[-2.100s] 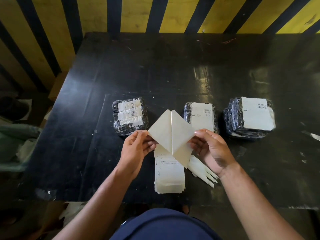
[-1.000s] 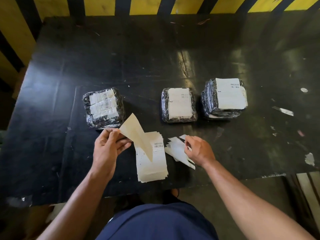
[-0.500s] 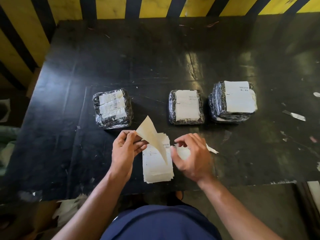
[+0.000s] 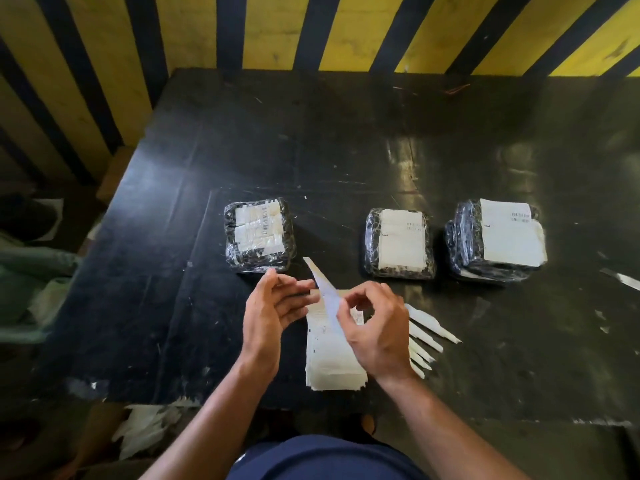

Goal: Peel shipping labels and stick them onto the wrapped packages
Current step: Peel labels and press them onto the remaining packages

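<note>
Three black-wrapped packages sit in a row on the black table (image 4: 180,306): a left package (image 4: 258,237) with label pieces under its wrap, a middle package (image 4: 400,249) and a right package (image 4: 495,240), each of these two with a white label on top. A stack of label sheets (image 4: 332,362) lies at the near edge. Above it a peeled label (image 4: 320,282) stands edge-on between my hands. My right hand (image 4: 375,330) pinches its lower part. My left hand (image 4: 273,306) has its fingers spread, fingertips at the label's side.
Peeled backing strips (image 4: 427,332) fan out on the table right of the stack. Paper scraps (image 4: 145,427) lie on the floor below the table's near left corner. A yellow and black striped wall (image 4: 277,29) runs behind the table. A green object (image 4: 31,289) sits at left.
My right hand dropped a backing sheet on the strips, came back and took the peeled label. My left hand, which had been holding the label, has spread its fingers.
</note>
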A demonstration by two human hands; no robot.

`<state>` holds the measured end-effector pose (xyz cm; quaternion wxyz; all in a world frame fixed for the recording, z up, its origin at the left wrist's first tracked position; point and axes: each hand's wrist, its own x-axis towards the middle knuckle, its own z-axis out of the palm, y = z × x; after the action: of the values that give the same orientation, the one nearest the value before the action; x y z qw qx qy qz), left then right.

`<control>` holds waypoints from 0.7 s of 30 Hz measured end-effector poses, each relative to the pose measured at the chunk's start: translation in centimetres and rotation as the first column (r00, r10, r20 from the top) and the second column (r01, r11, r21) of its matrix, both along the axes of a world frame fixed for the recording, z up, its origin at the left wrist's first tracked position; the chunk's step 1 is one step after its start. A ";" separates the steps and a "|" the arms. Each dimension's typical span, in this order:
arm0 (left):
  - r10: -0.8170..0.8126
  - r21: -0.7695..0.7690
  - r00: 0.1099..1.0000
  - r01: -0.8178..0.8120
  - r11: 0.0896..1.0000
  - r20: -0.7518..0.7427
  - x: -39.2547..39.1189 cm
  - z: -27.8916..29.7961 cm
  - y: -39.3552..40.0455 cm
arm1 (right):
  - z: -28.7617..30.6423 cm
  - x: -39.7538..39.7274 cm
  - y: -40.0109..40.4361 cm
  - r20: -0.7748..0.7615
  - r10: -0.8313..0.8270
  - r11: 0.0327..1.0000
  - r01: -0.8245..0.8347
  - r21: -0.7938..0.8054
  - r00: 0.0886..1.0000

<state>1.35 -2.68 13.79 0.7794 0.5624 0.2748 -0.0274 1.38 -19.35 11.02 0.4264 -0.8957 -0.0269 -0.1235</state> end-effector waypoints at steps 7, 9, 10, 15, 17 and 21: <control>-0.065 0.336 0.994 0.092 0.937 -0.090 1.2 -2.3 5.2 | 1.3 4.0 0.0 -0.593 0.298 0.557 0.369 0.744 0.748; -0.158 0.238 0.977 0.189 0.953 -0.141 1.8 -2.2 6.2 | 1.2 4.7 0.7 -0.600 0.356 0.494 0.401 0.772 0.716; -0.180 0.198 0.973 0.207 0.958 -0.145 2.1 -2.2 6.6 | 0.9 5.1 1.1 -0.598 0.361 0.499 0.393 0.772 0.716; -0.114 0.185 0.986 0.135 0.973 -0.118 3.8 -3.1 8.5 | -0.1 6.9 3.9 -0.607 0.301 0.554 0.384 0.739 0.736; -0.088 0.239 0.988 0.117 0.964 -0.130 4.8 -3.6 9.2 | -1.0 7.9 5.2 -0.639 0.224 0.641 0.383 0.665 0.735; -0.044 0.338 0.986 0.096 0.936 -0.158 7.3 -4.4 10.7 | -3.2 10.8 8.3 -0.677 0.079 0.741 0.411 0.531 0.732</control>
<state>8.68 8.01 9.40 0.6449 0.6960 0.3120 -0.0483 12.19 -11.05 7.80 0.6762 -0.6719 0.2565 0.1596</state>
